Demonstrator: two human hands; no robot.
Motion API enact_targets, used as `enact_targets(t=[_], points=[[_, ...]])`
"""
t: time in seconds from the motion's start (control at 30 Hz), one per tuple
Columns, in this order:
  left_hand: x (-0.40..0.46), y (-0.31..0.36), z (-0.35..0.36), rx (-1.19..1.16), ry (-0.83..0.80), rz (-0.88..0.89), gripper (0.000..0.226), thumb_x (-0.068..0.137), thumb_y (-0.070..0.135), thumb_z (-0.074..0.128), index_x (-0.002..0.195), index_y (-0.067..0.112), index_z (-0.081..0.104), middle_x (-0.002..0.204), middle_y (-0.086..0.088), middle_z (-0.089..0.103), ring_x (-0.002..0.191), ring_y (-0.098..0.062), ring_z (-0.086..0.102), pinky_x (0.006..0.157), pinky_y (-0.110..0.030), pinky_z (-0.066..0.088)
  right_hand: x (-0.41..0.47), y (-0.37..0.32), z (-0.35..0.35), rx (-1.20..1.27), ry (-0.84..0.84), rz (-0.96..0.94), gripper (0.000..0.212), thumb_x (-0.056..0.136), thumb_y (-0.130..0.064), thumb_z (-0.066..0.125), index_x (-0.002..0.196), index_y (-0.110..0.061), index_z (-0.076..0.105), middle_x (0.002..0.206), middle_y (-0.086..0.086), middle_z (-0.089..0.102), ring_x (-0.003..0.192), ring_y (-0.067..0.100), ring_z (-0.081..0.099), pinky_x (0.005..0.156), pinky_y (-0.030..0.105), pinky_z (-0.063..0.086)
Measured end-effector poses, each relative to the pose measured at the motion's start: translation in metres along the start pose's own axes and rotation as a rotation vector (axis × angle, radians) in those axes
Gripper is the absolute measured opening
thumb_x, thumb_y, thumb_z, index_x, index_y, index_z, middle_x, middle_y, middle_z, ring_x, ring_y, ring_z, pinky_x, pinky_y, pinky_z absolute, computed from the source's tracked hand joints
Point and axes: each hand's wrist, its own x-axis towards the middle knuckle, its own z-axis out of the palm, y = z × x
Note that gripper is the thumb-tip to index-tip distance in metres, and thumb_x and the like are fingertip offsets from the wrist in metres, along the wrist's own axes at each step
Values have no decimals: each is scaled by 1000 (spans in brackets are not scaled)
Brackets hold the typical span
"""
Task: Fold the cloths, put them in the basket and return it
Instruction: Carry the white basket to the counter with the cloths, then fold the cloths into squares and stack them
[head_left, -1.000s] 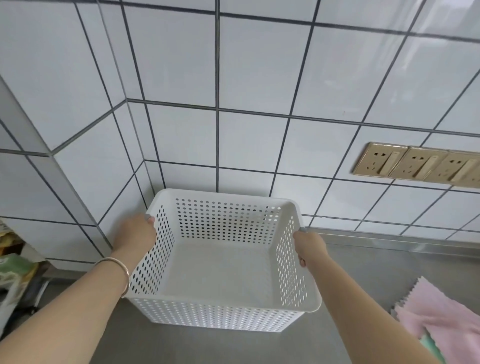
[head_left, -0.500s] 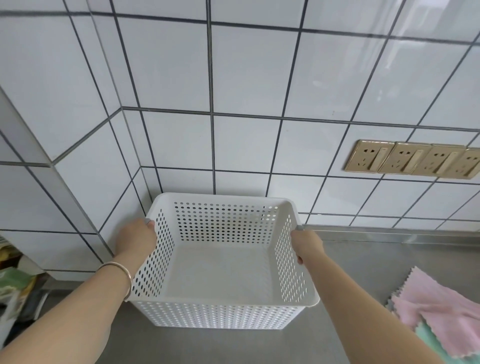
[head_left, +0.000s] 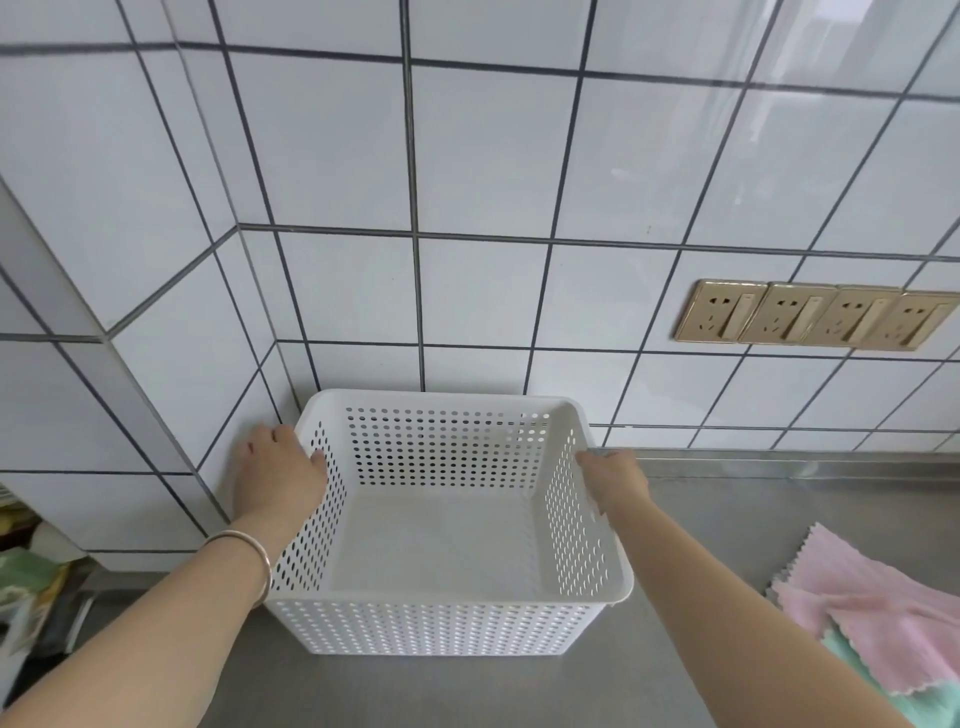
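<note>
Two bare hands on a white basket (head_left: 447, 618), set on a steel counter (head_left: 727, 519) in the tiled corner, its far rim close to the wall (head_left: 467, 260). Left hand (head_left: 275, 478) on the left rim, thumb hooked over the edge and fingers curled down the outer side; silver bangle (head_left: 249, 551) at the wrist. Right hand (head_left: 618, 480) clasping the right rim, fingers wrapped over the edge, knuckles up. Both forearms extended forward from the lower corners, nearly straight. Nothing inside the basket. Pink cloth (head_left: 883, 623) lying unfolded over a green cloth (head_left: 852, 657) at the right edge, apart from the basket. Four gold sockets (head_left: 815, 314) on the wall above.
</note>
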Motion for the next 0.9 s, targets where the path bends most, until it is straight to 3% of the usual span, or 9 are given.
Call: enact_targets(t=[0.07, 0.13, 0.37, 0.5, 0.6, 0.73, 0.9], points=[[-6, 12, -13, 70, 47, 87, 51, 89, 34, 50, 127, 1, 44, 128, -19, 45, 117, -36, 37, 92, -43, 41, -9, 0, -9, 10, 104, -68, 46, 79, -31, 50, 119, -11, 46, 117, 10, 55, 105, 31, 55, 90, 39, 47], [-11, 32, -25, 39, 54, 190, 52, 88, 33, 51, 132, 6, 44, 132, -15, 43, 122, -34, 33, 95, -43, 40, -22, 0, -21, 24, 179, -175, 41, 81, -29, 51, 119, -14, 47, 121, 7, 53, 115, 28, 48, 97, 39, 41], [-90, 173, -44, -267, 93, 780, 29, 85, 23, 56, 113, 14, 61, 116, -6, 55, 114, -29, 43, 89, -42, 45, -80, 51, -65, 61, 288, -460, 28, 87, -27, 53, 112, -15, 51, 97, -3, 51, 96, 17, 50, 79, 29, 38], [-172, 255, -21, -406, 26, 1106, 24, 81, 21, 61, 104, 13, 66, 104, -6, 61, 102, -29, 53, 84, -40, 47, -85, 130, -97, -92, 359, -345, 27, 86, -22, 52, 112, -17, 52, 99, -4, 52, 100, 17, 51, 77, 28, 36], [-228, 288, 9, -417, -135, 1193, 24, 84, 22, 58, 106, 15, 65, 108, -4, 61, 103, -27, 53, 86, -35, 43, -83, 195, -124, -159, 327, -180, 26, 86, -22, 50, 111, -18, 50, 108, -3, 52, 106, 20, 49, 77, 31, 39], [-280, 324, 60, -217, -335, 1263, 26, 88, 24, 50, 112, 18, 60, 119, -1, 55, 112, -25, 48, 87, -34, 41, -73, 270, -163, -261, 288, -29, 30, 89, -23, 47, 119, -19, 49, 122, -1, 51, 113, 20, 46, 87, 32, 42], [-326, 381, 108, -252, -462, 1192, 25, 88, 19, 49, 109, 21, 64, 119, 3, 59, 112, -22, 50, 88, -29, 41, -35, 324, -219, -335, 312, -42, 34, 91, -20, 44, 124, -20, 49, 126, 0, 49, 119, 19, 41, 90, 30, 40]])
